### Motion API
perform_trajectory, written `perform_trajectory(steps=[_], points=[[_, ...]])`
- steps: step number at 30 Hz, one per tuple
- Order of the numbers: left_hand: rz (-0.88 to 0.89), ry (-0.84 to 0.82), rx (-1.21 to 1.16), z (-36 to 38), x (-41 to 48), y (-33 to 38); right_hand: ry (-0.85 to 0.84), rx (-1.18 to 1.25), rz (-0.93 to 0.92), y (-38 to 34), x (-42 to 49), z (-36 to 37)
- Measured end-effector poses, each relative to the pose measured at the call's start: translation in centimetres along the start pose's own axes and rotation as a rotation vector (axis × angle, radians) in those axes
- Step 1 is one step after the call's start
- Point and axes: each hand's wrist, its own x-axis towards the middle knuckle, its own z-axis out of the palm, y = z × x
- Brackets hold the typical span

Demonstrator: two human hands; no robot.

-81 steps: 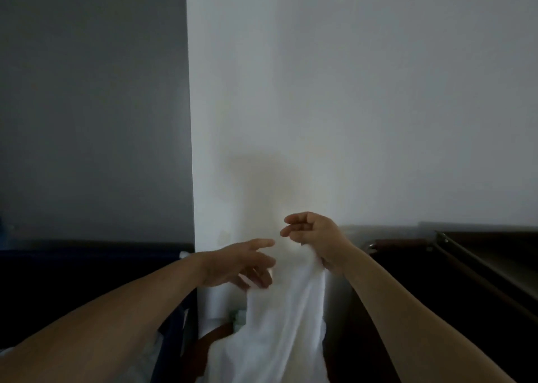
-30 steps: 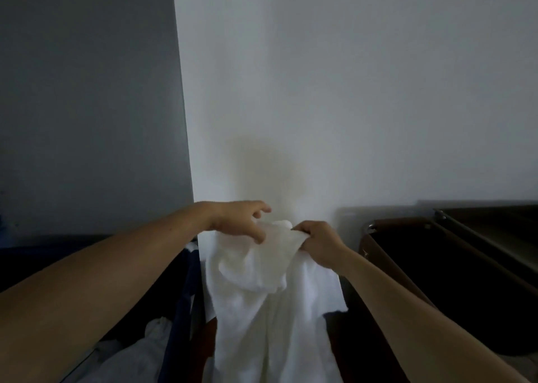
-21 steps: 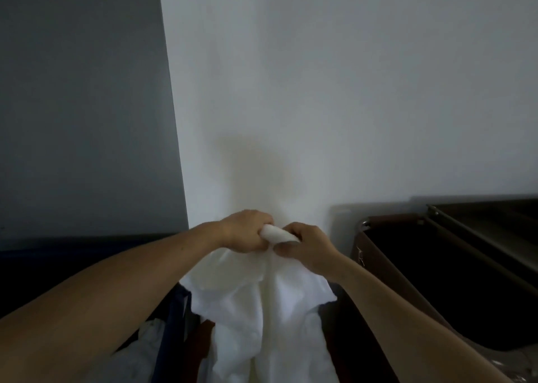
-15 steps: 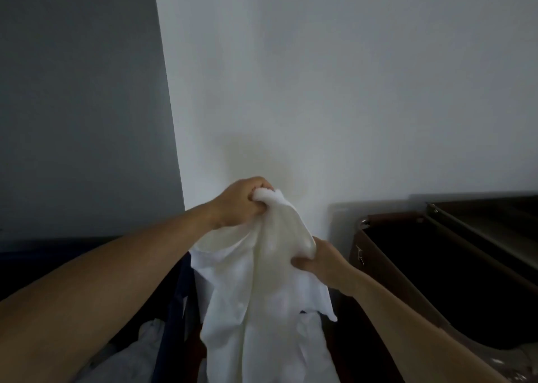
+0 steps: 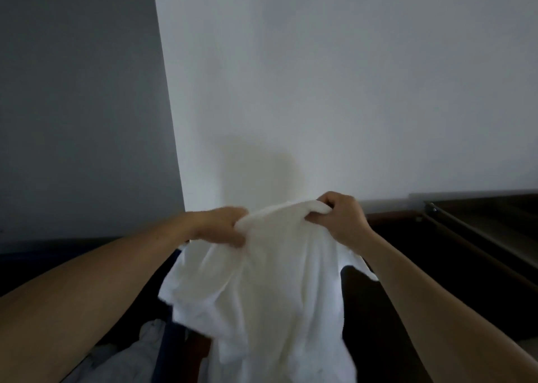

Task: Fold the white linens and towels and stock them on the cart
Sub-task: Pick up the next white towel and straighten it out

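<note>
A white towel hangs bunched in front of me, held up by its top edge. My left hand grips the edge at its left end. My right hand grips the same edge a short way to the right, fingers curled over the cloth. The towel's lower part drops out of view at the bottom. The dark cart stands to the right, its upper tray behind my right arm.
A dark blue bin at the lower left holds more white linen. A white wall is straight ahead, with a grey wall to its left.
My right hand rose from low on the towel to its top edge. My left hand dropped slightly, and the two hands now hold the edge spread between them.
</note>
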Motion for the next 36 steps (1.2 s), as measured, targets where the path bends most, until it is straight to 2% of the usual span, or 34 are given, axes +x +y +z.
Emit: perform_trajectory(steps=[1,2,4,5,7,9,13,15,18,21,23,24,28,31,33,36], points=[[-0.035,-0.107,0.009,0.8,-0.1,0.0,-0.057,-0.059,-0.025,-0.5,-0.1,0.1],[-0.047,-0.171,-0.080,1.4,-0.2,0.4,-0.122,-0.127,-0.054,-0.9,-0.3,0.6],[0.002,-0.166,-0.310,2.6,-0.1,1.9,-0.218,-0.272,-0.109,-1.4,-1.0,2.0],[0.038,-0.141,-0.316,3.3,0.2,2.6,-0.243,-0.328,-0.133,-1.5,-1.3,2.7],[0.070,-0.119,-0.151,4.5,0.5,3.5,-0.270,-0.359,-0.162,-1.6,-1.7,3.7],[0.061,-0.062,-0.090,5.4,0.7,3.2,-0.338,-0.290,-0.149,-1.6,-2.0,3.9],[0.120,0.170,-0.336,4.2,0.5,2.5,-0.519,-0.268,-0.049,0.1,-2.6,2.4],[0.138,0.261,-0.475,3.3,0.2,2.4,-0.584,-0.179,0.039,1.4,-3.2,1.7],[0.107,0.244,-0.623,2.8,-0.5,1.8,-0.517,-0.140,0.097,2.2,-3.3,0.8],[0.026,-0.005,-0.566,3.2,-1.1,0.7,-0.318,-0.198,0.026,1.5,-2.0,-0.1],[-0.020,-0.176,-0.676,3.8,-1.1,1.2,-0.280,-0.214,-0.070,0.3,-1.5,0.0],[-0.032,-0.206,-0.749,4.2,-0.9,1.7,-0.284,-0.231,-0.118,-0.4,-1.4,0.4],[0.026,-0.124,-0.706,5.8,0.1,3.9,-0.267,-0.368,-0.229,-2.5,-1.6,1.9],[0.086,-0.008,-0.537,6.7,0.5,3.9,-0.250,-0.356,-0.203,-2.5,-1.6,2.0],[0.110,0.042,-0.459,6.6,0.4,3.4,-0.301,-0.339,-0.194,-1.9,-1.7,2.0],[0.111,0.036,-0.559,5.7,-0.1,2.3,-0.345,-0.298,-0.156,-0.3,-2.0,1.7]])
